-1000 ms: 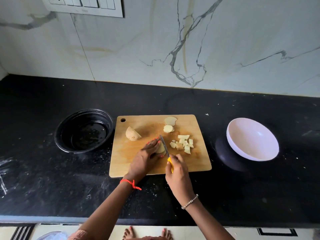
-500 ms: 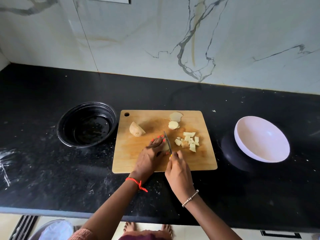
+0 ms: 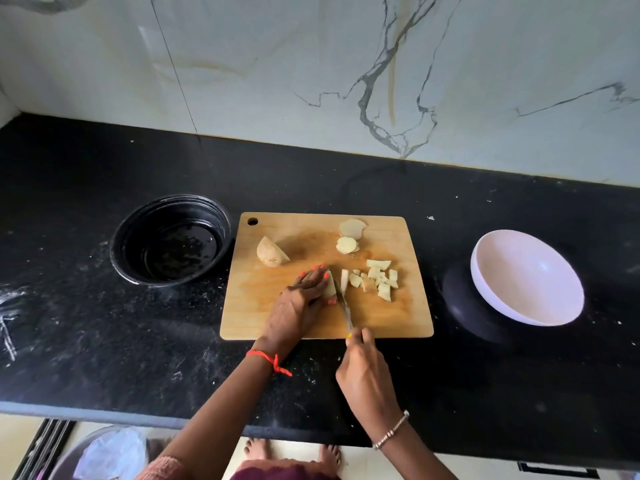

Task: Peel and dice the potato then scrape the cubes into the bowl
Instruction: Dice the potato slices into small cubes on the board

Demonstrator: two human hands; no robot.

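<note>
A wooden cutting board (image 3: pixel 277 323) lies on the black counter. My left hand (image 3: pixel 298 303) presses a potato piece (image 3: pixel 330 288) down on the board. My right hand (image 3: pixel 367 372) grips a yellow-handled knife (image 3: pixel 343 306), whose blade rests against that piece's right side. A freshly cut strip (image 3: pixel 344 279) stands beside the blade. Several potato cubes (image 3: pixel 379 280) lie to the right. A potato half (image 3: pixel 271 251) sits at the board's back left, and two slices (image 3: pixel 349 237) at the back. The white bowl (image 3: pixel 526 277) stands tilted to the right of the board.
A black bowl (image 3: pixel 171 239) sits left of the board, close to its edge. The marble wall rises behind the counter. The counter's front edge runs just under my forearms, with the floor and a basin (image 3: pixel 104 452) below.
The camera has tilted down and left. My right hand has drawn the knife back toward the board's front edge, and a new strip has separated from the held piece.
</note>
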